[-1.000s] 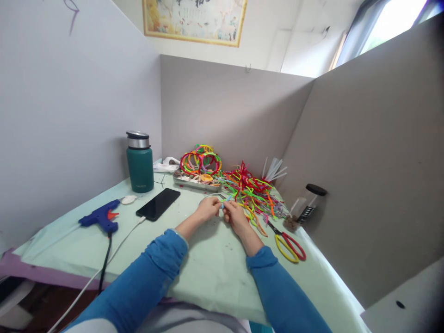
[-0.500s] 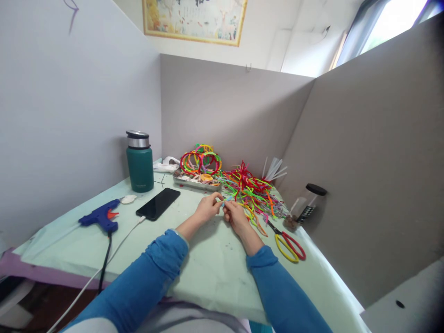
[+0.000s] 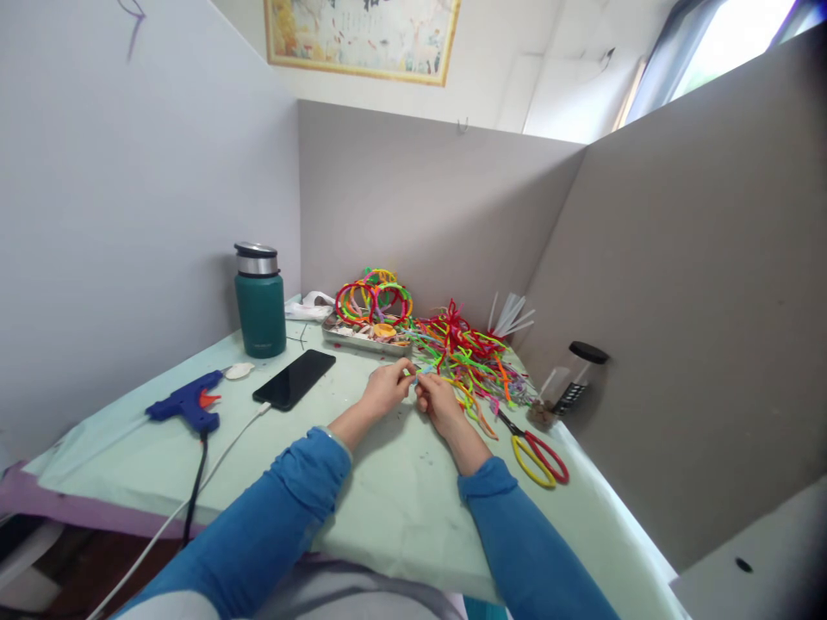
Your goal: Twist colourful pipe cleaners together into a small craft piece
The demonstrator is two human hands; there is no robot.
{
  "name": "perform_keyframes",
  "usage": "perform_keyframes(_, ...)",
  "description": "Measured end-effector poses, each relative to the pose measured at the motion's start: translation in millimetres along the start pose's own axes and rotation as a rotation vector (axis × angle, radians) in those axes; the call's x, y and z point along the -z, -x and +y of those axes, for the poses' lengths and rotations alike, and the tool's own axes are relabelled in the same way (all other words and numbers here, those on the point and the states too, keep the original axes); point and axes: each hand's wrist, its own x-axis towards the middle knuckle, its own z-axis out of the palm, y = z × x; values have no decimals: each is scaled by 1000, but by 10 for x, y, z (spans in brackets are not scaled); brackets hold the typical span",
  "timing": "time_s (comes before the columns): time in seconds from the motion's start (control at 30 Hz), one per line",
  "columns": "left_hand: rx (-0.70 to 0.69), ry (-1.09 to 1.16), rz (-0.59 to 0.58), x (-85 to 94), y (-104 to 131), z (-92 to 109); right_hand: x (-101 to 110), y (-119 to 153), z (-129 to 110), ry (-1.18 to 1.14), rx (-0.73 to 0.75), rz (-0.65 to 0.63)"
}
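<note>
Close together over the middle of the table, my left hand (image 3: 386, 386) and my right hand (image 3: 442, 403) pinch a small light-blue pipe cleaner (image 3: 423, 370) between the fingertips. Most of it is hidden by the fingers, so its exact shape does not show. Just beyond lies a tangled heap of coloured pipe cleaners (image 3: 469, 349), in red, green, orange and other colours. Scissors (image 3: 535, 452) with one yellow and one red handle loop rest to the right of my right hand.
Behind the hands, a metal tray (image 3: 368, 344) holds small pieces, with pipe-cleaner rings (image 3: 375, 301) on top. At left are a green bottle (image 3: 261, 314), a phone (image 3: 295, 379) on a white cable and a blue glue gun (image 3: 189, 403). A black-lidded jar (image 3: 568, 383) stands right. Grey partitions (image 3: 426, 198) enclose the table.
</note>
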Motion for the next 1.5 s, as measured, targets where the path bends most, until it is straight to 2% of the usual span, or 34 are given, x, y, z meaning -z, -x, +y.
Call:
perform_keyframes(0.8, -51, -50, 5, -13, -11, -34, -9, 19, -12, -19, 12, -7)
perform_keyframes(1.5, 3, -71, -58, 12, -28, 1, -3, 8, 10, 7, 26, -7)
